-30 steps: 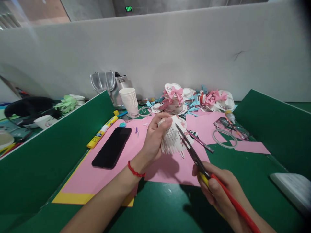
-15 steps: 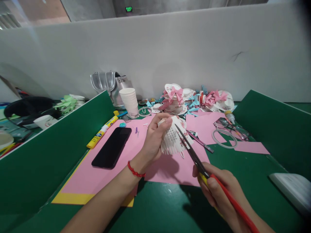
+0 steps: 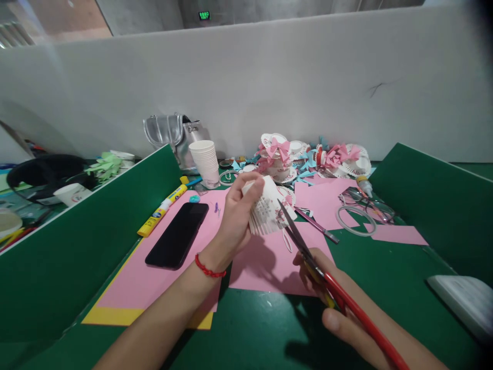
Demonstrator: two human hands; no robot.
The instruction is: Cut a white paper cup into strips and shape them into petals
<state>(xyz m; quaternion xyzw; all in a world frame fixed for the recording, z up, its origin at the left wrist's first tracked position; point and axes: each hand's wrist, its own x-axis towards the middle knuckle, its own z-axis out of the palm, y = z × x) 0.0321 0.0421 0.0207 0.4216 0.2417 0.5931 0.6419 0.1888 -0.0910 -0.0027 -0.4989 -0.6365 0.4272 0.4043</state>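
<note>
A white paper cup (image 3: 265, 208) with printed writing and red flowers is in my left hand (image 3: 238, 210), thumb pressed on its side. Narrow strips are cut along the cup's lower edge. My right hand (image 3: 331, 288) grips red-and-yellow-handled scissors (image 3: 314, 264). Their blades are parted and meet the flowered right side of the cup. Pink paper sheets (image 3: 265, 267) lie on the green table below both hands. A white loop (image 3: 287, 240) rests on the pink paper under the cup.
Left of my hands lie a black phone (image 3: 177, 234) and a yellow glue stick (image 3: 159, 213). Stacked paper cups (image 3: 205, 162) stand behind. Paper crafts with bows (image 3: 279, 149) line the back wall. A purple craft knife (image 3: 318, 226) and a tape ring (image 3: 355, 220) lie right. Green partitions (image 3: 435, 205) flank the table.
My left hand has shifted slightly up and left with the cup, turning it. My right hand has moved a little left and loosened its thumb, so the scissors' handles are wider apart.
</note>
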